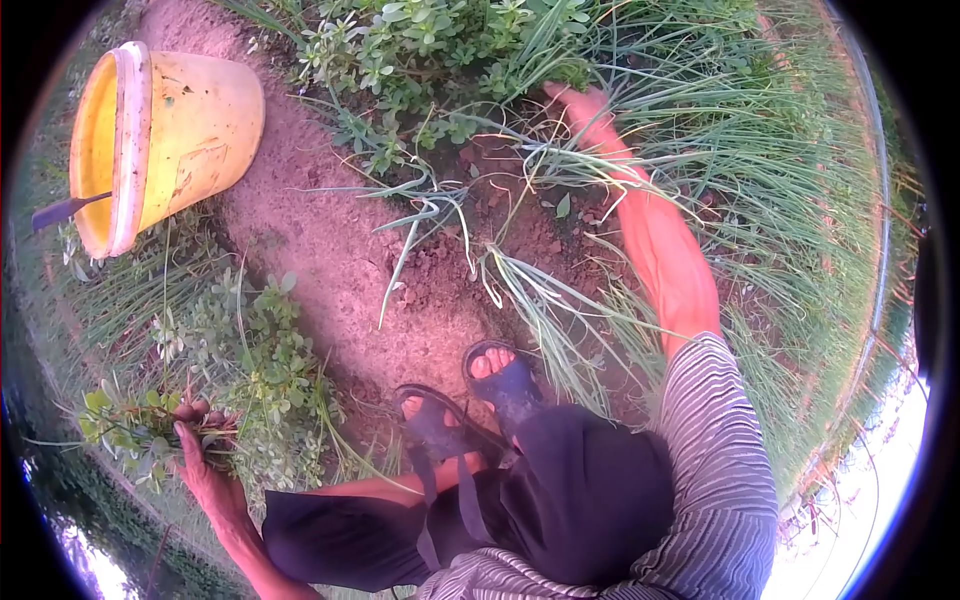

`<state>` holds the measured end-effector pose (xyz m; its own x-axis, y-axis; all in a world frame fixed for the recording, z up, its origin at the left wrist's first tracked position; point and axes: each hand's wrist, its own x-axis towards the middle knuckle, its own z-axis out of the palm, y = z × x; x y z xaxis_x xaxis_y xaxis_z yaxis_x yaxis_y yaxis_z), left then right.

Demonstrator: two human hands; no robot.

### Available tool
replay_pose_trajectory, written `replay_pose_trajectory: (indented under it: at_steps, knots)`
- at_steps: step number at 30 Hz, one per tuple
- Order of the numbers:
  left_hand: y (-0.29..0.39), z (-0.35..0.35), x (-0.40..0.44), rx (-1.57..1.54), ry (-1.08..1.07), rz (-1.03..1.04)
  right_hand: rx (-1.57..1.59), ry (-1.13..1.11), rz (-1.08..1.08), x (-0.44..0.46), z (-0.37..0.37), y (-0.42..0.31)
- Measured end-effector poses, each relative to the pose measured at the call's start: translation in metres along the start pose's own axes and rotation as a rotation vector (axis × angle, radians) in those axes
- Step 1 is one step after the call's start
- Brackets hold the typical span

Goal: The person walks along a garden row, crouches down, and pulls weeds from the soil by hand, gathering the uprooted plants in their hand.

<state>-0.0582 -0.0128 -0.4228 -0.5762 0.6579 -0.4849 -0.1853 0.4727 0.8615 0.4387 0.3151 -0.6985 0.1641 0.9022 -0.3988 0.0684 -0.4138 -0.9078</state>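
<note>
At the lower left my left hand (208, 460) is closed around a bunch of pulled weeds (130, 425), with round green leaves and reddish stems sticking out past the fingers. My right hand (578, 100) reaches far forward, low among the leaves at the edge of the onion plants (680, 130). Its fingers are buried in the greenery, so what they touch or grip is hidden. Leafy low weeds (400, 60) grow just left of that hand. Long onion leaves (540, 285) droop over the soil beneath my right forearm.
A yellow bucket (200, 130) lies tilted on the dirt path at the upper left, with a dark handle (70, 210) poking out of its mouth. More weeds (270, 350) stand beside my left hand. My sandalled feet (505, 380) rest on the bare soil path (330, 250).
</note>
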Motion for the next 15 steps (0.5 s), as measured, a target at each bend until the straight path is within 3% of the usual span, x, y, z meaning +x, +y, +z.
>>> replay_pose_trajectory:
  at_steps: [4,6,8,10,12,14,15]
  knots:
    - [0.001,-0.001,-0.002,-0.070,-0.060,-0.007,0.430,-0.108,0.060,-0.006,-0.030,-0.033]
    - [0.004,-0.002,-0.005,-0.097,-0.086,0.005,0.403,-0.262,0.052,-0.008,-0.044,-0.063]
    - [0.012,0.005,-0.011,-0.113,-0.032,-0.006,0.582,-0.613,0.069,-0.016,-0.044,-0.112]
    - [0.023,0.013,-0.021,-0.091,-0.124,0.070,0.666,-0.837,-0.025,-0.048,-0.024,-0.164]
    - [0.031,0.019,-0.032,-0.041,-0.073,0.135,0.593,-0.887,-0.048,-0.078,-0.001,-0.214]
    - [0.036,0.016,-0.041,-0.073,-0.086,0.152,0.535,-1.190,-0.018,-0.094,0.041,-0.235]
    - [0.042,0.021,-0.047,-0.016,-0.106,0.188,0.410,-1.123,-0.108,-0.135,0.078,-0.250]
